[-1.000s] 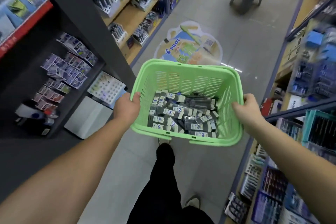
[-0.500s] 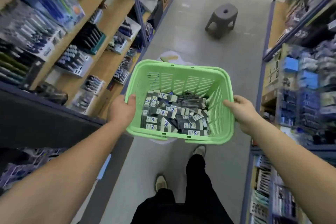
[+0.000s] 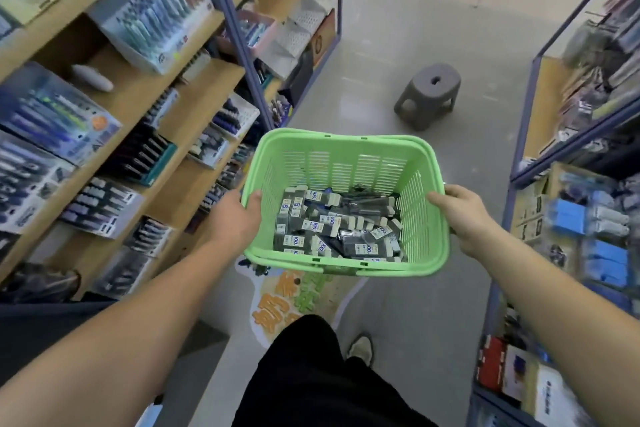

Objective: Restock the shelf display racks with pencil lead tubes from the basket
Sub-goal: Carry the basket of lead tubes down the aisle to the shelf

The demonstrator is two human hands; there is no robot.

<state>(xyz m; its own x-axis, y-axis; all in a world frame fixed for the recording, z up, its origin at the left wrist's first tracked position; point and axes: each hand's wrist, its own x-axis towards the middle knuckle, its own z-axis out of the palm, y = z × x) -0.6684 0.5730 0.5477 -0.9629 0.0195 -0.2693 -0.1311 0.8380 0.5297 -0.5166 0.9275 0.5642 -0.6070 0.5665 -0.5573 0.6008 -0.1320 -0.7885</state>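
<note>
I carry a green plastic basket (image 3: 349, 163) in front of me at waist height. My left hand (image 3: 233, 217) grips its left rim and my right hand (image 3: 462, 215) grips its right rim, thumbs over the edge. Inside lies a loose pile of dark pencil lead packs (image 3: 337, 230) with white price labels. Wooden shelves with pen display racks (image 3: 138, 156) run along my left.
A grey plastic stool (image 3: 429, 94) stands in the aisle ahead of the basket. Blue-framed shelving (image 3: 540, 80) with stationery lines the right side. A floor sticker (image 3: 287, 298) lies under the basket; my black trouser leg and shoe show below.
I have walked forward down the aisle with the basket. The stool is closer, the pen shelves on the left have come alongside, and the floor sticker has passed beneath me.
</note>
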